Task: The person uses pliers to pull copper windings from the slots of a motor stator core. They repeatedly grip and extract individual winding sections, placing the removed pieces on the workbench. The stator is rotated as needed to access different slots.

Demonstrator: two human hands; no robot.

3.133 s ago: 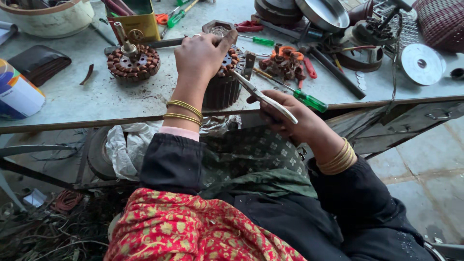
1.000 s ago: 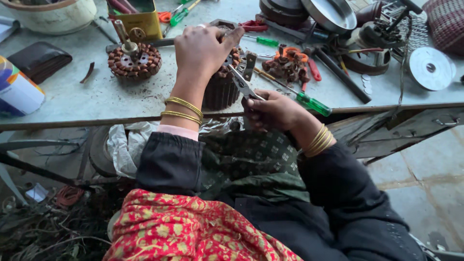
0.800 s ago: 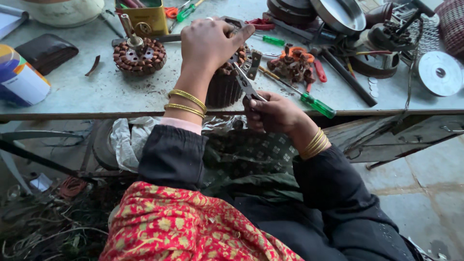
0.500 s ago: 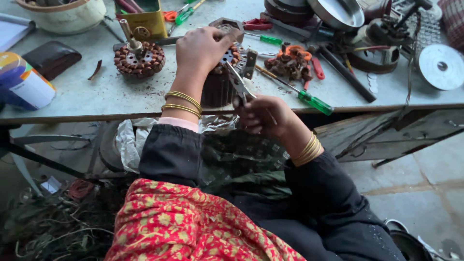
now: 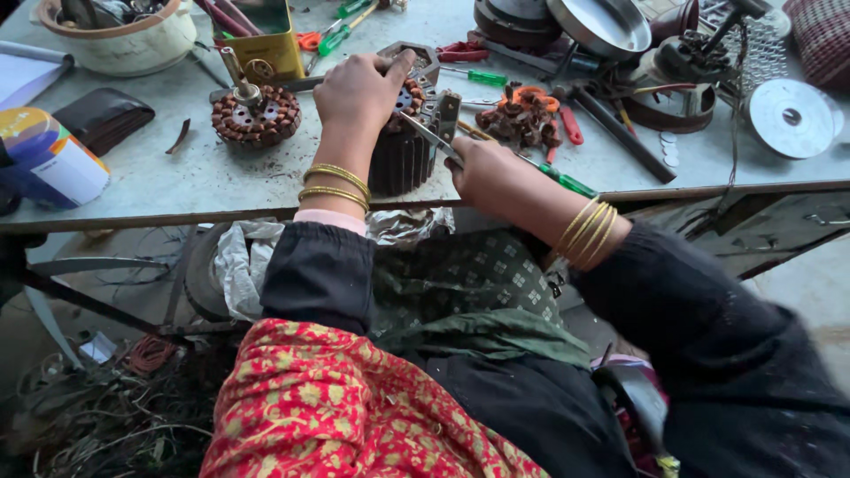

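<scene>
Workbench point(image 5: 177, 181), grey and dusty, holds everything we list here.

Item one: dark ribbed motor stator point(image 5: 400, 159), standing upright at the near edge of the bench, copper windings showing at its top. Our left hand point(image 5: 359, 88) rests on top of it, fingers curled down over the upper rim and gripping it; two gold bangles sit on that wrist.

Item two: slim metal tool point(image 5: 427, 140), flat and pointed. Our right hand point(image 5: 485, 173) is clenched round its handle end, just right of the stator, and the tip slants up-left against the stator's top edge beside the left hand's fingers. Several gold bangles ring this wrist too.

Item three: second wound stator point(image 5: 257, 115), round and copper-brown with a shaft upright in its middle, lying well left of the first.

Item four: green-handled screwdriver point(image 5: 567, 184), lying just beyond our right hand.

Item five: tangle of copper wire point(image 5: 522, 119) with red-handled pliers point(image 5: 568, 126) beside it, right of the stator.

Item six: yellow tin point(image 5: 257, 40) and white bowl point(image 5: 124, 40) at the far left; a dark wallet point(image 5: 102, 115) nearer us.

Item seven: shiny metal disc point(image 5: 788, 117) at far right.
</scene>
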